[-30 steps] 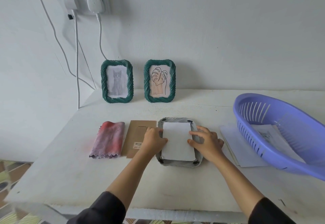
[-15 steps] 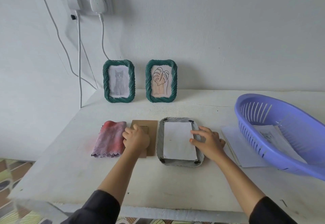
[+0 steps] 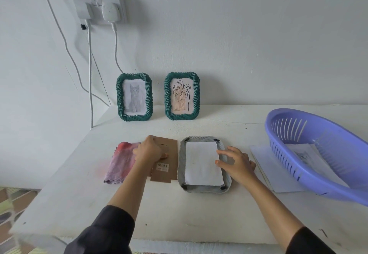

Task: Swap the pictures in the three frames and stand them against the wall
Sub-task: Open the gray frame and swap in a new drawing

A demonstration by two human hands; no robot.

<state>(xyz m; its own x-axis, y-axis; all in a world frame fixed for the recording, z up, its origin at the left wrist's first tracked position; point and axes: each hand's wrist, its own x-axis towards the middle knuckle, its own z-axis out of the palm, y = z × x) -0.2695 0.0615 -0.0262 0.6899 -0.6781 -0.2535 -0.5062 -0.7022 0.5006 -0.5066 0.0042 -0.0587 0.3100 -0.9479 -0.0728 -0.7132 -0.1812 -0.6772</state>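
- Nearest to the person, two dark sleeves are seen at the bottom edge, and both forearms are stretched forward over the white table (image 3: 199, 220).
- The third frame (image 3: 227, 182) is laid face down between the two hands, with a white sheet (image 3: 202, 164) set into its back. Its long axis is directed away from the person, toward the wall.
- The right hand (image 3: 237, 162) is placed at the right edge of this frame, the fingers spread apart and the fingertips (image 3: 219, 151) resting on the edge of the sheet; nothing is clamped by it (it seems only to keep the sheet in place).
- The left hand (image 3: 148, 151) is laid on the brown backing board (image 3: 169, 163), which lies flat just beside the left edge of the frame, its long axis parallel to it. The fingers are curled on the board, but whether it is already gripped cannot be told.
- The coming move is judged to be a short one to the right: the board is to be carried over the sheet and closed on it. The left hand is the nearer one.
- A pink cloth (image 3: 122, 163) lies left of the board, and a purple basket (image 3: 318, 154) stands well apart on the right, above some loose papers (image 3: 268, 166).
- Farthest away, the cat frame (image 3: 134, 96) and the leaf frame (image 3: 181, 96) are already stood upright against the wall (image 3: 258, 44).
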